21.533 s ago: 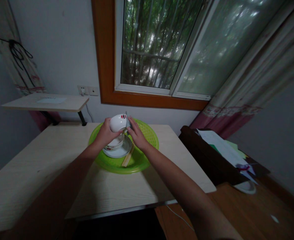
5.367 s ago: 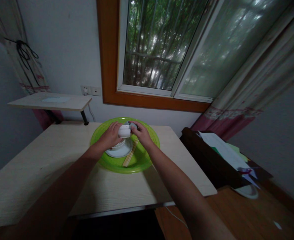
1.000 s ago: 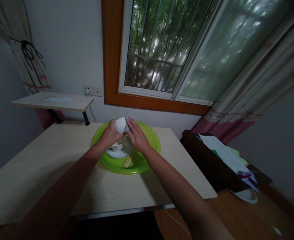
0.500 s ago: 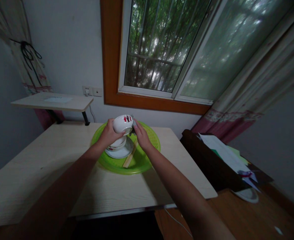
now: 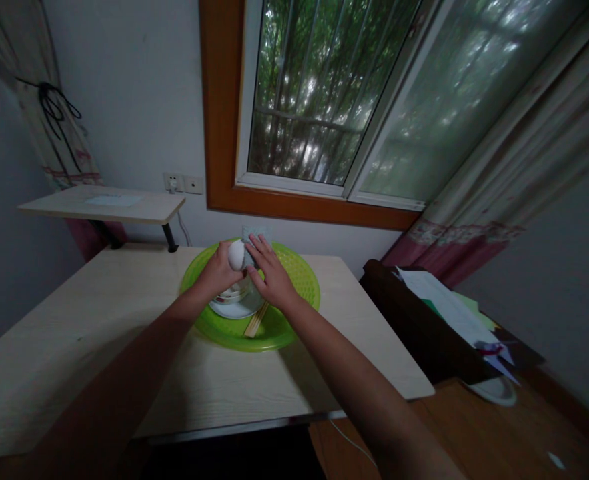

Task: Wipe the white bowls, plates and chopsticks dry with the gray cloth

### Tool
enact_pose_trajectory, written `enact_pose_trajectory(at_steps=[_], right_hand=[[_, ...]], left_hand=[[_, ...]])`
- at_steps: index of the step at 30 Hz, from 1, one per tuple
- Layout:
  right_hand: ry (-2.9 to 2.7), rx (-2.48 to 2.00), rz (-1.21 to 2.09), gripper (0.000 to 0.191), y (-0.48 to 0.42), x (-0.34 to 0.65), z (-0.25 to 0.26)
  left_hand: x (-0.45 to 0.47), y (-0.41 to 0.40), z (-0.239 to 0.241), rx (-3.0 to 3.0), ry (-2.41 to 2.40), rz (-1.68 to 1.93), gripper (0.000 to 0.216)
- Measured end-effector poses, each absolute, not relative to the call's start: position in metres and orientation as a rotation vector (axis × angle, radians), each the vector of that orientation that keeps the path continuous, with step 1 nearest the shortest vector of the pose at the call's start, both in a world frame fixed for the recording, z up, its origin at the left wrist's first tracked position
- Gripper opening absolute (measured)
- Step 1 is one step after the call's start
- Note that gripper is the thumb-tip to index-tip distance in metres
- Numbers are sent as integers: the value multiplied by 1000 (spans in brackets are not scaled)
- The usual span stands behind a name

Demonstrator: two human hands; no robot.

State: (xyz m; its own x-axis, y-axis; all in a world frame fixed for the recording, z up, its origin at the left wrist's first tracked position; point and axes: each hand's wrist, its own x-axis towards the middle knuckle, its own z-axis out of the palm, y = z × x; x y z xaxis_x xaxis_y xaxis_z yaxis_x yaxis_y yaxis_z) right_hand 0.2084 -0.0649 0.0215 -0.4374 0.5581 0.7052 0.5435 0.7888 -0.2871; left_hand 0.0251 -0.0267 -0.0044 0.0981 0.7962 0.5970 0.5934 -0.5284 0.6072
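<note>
1. Cloth can reach the white bowl because we hold that bowl tipped on its side, we think.
2. Our left hand has its fingers curled tight round the white bowl.
3. Our right hand has its fingers spread a little, pressing the cloth on the bowl.
4. Under our fingers, other bowls sit on a plate in the green basin; chopsticks lie just below our right fingers.

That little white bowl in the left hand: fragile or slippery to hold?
Probably fragile: the white bowl looks like glazed ceramic, so a drop onto the plate below could chip it. Its glossy surface may be slippery. It seems light, held aloft in the left hand.
</note>
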Motion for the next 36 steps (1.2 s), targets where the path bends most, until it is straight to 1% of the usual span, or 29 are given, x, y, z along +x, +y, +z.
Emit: enact_pose_trajectory(at_steps=[4, 11, 16, 21, 27, 32, 36], right_hand=[[-1987, -860, 204, 58, -56, 214, 16], [-1694, -843, 681, 77, -39, 221, 1], [-1585, -809, 803, 83, -38, 219, -1], [-1531, -871, 739, 82, -37, 221, -1], [-1623, -942, 444, 76, -40, 222, 5], [-1803, -868, 214, 74, -42, 223, 7], [-1866, -848, 133, 73, -42, 225, 6]], left_hand=[[26, -29, 0, 2099, 1433, 1423, 65], [23, -32, 6, 1928, 1478, 1453, 74], [22, -31, 5, 1869, 1373, 1444, 77], [23, -29, 3, 1827, 1298, 1379, 76], [22, -23, -6, 1953, 1228, 1405, 80], [23, -21, -9, 2143, 1255, 1469, 75], [22, -22, -6, 2195, 1287, 1493, 69]])
